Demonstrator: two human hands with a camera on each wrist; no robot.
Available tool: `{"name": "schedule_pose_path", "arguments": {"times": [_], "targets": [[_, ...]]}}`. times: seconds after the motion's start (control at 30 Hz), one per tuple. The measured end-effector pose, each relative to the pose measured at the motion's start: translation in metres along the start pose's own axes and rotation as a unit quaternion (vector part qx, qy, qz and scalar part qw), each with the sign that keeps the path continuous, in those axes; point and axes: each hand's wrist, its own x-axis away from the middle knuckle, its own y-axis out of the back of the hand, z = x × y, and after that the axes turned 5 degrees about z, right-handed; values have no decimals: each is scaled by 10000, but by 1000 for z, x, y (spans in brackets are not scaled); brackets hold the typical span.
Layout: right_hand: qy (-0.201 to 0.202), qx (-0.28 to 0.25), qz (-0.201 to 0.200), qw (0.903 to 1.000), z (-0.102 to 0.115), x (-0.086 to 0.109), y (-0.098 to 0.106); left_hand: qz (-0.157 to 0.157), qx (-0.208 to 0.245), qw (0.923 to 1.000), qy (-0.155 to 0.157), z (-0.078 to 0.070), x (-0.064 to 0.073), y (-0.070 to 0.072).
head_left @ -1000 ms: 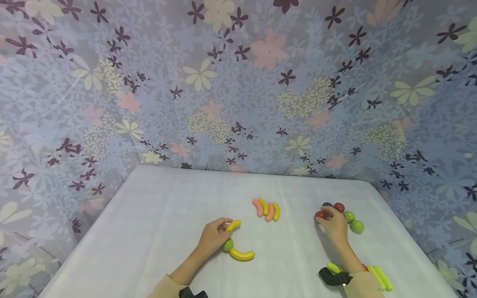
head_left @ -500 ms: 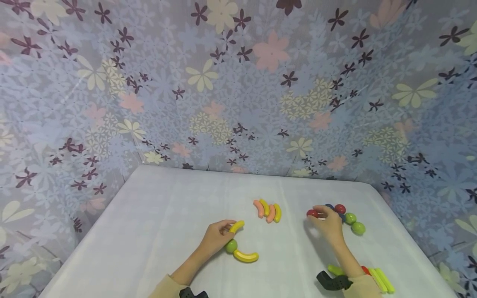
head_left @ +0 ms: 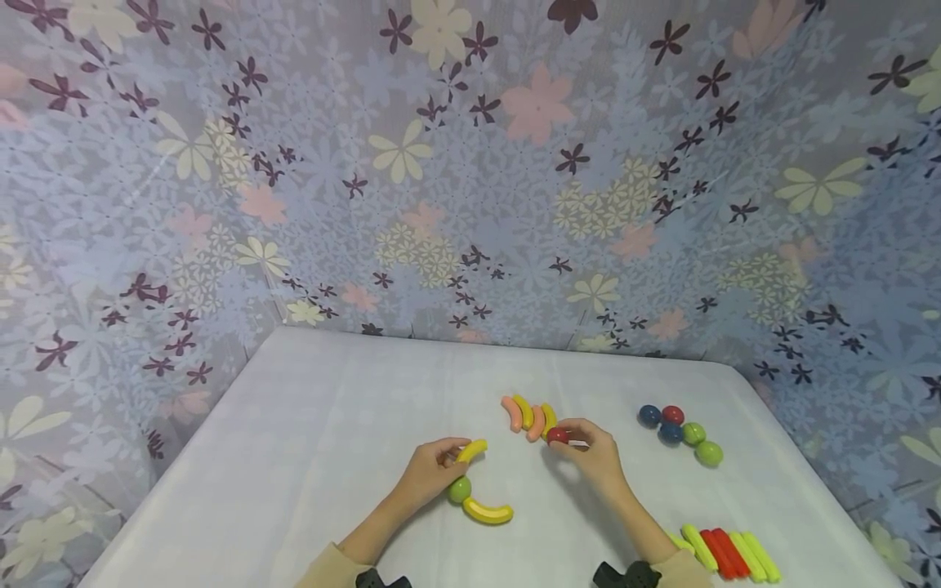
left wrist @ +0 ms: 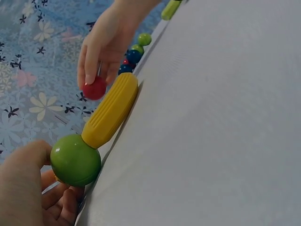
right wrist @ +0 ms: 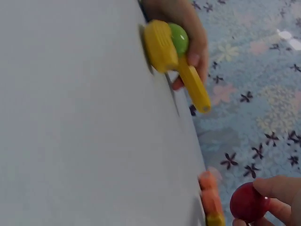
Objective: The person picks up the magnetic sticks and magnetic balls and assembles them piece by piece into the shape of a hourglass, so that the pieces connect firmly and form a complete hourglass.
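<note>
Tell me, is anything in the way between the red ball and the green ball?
Nothing I can see: bare table lies between the red ball in the right hand and the green ball. Two yellow bananas are beside that path, not across it.

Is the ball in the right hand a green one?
No, the right hand is holding a red ball between its thumb and fingers.
</note>
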Motion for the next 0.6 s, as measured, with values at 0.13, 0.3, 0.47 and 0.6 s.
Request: {"name": "schedule_pose_path", "arguments": {"times": [0.13, 0.3, 0.47, 0.6], "targets": [[39, -213, 229, 9995, 6, 2, -20, 3, -16, 10000, -4, 0, 0, 0], [118, -484, 451, 9977, 14, 2, -39, 107, -46, 9999, 75, 1, -1, -1], [179, -532, 570, 9968, 24, 5, -51, 171, -160, 9997, 107, 2, 0, -3], [253, -623, 674, 9955, 21, 2, -60, 196, -201, 9996, 29, 2, -1, -2]]}}
